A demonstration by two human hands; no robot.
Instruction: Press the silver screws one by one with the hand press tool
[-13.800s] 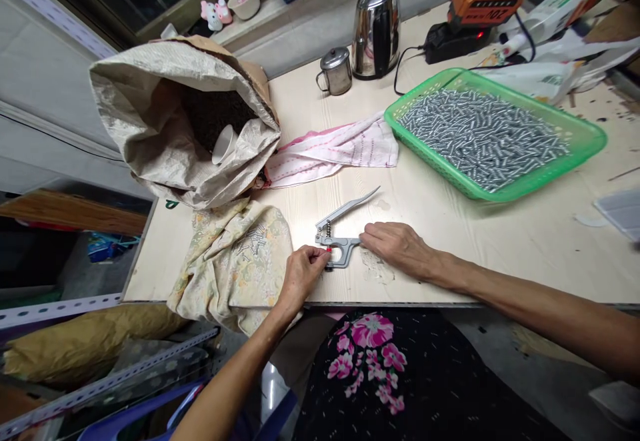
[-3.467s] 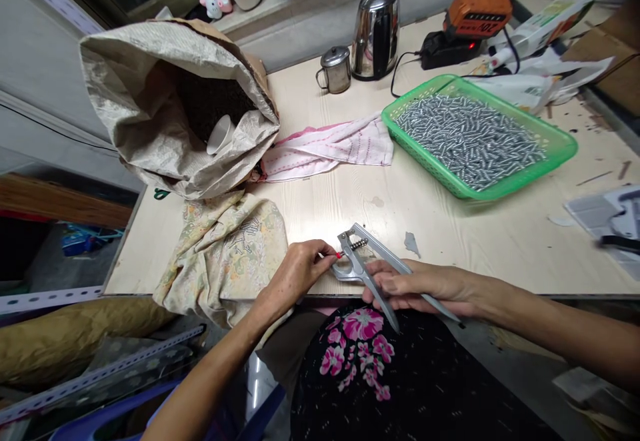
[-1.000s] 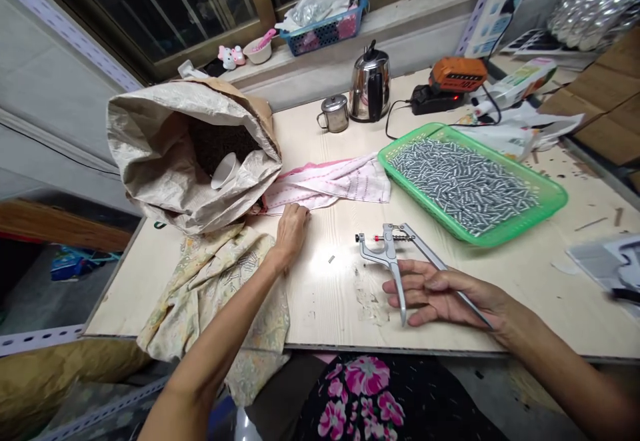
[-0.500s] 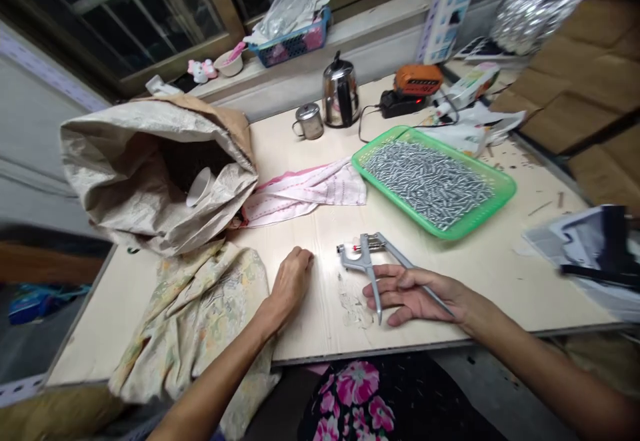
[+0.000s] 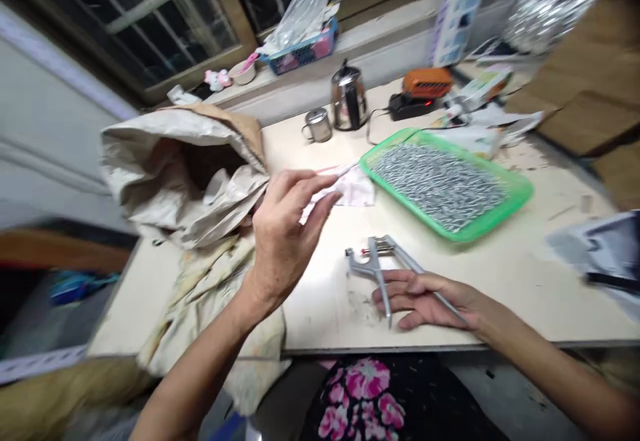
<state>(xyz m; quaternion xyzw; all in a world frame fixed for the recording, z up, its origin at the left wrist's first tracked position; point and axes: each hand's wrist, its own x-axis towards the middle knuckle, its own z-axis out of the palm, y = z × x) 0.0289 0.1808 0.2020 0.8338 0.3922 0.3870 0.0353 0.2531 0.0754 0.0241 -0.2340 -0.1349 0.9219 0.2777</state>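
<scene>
My left hand [image 5: 287, 231] is raised over the table in front of the towel, its thumb and forefinger apart and pointing toward the green tray. A thin pale streak shows by the forefinger's tip; I cannot make out whether it is a separate thing. Palm up near the table's front edge, my right hand [image 5: 427, 301] loosely holds grey metal snap pliers [image 5: 374, 269], whose spread handles cross the fingers and palm. The pliers' jaws point away from me. Many small silvery metal pieces [image 5: 440, 184] fill the green plastic tray [image 5: 520, 194] beyond my right hand.
At the left lie an open woven sack [image 5: 135, 161] and a patterned cloth [image 5: 200, 314]. A white-pink towel [image 5: 357, 188] is partly behind my left hand. Along the back stand a metal cup [image 5: 319, 126], a kettle [image 5: 349, 98] and an orange battery on a charger [image 5: 425, 84].
My left hand has risen from the tabletop and moved forward toward the tray, its thumb and forefinger now apart. My right hand keeps the pliers in about the same place. The view has shifted slightly.
</scene>
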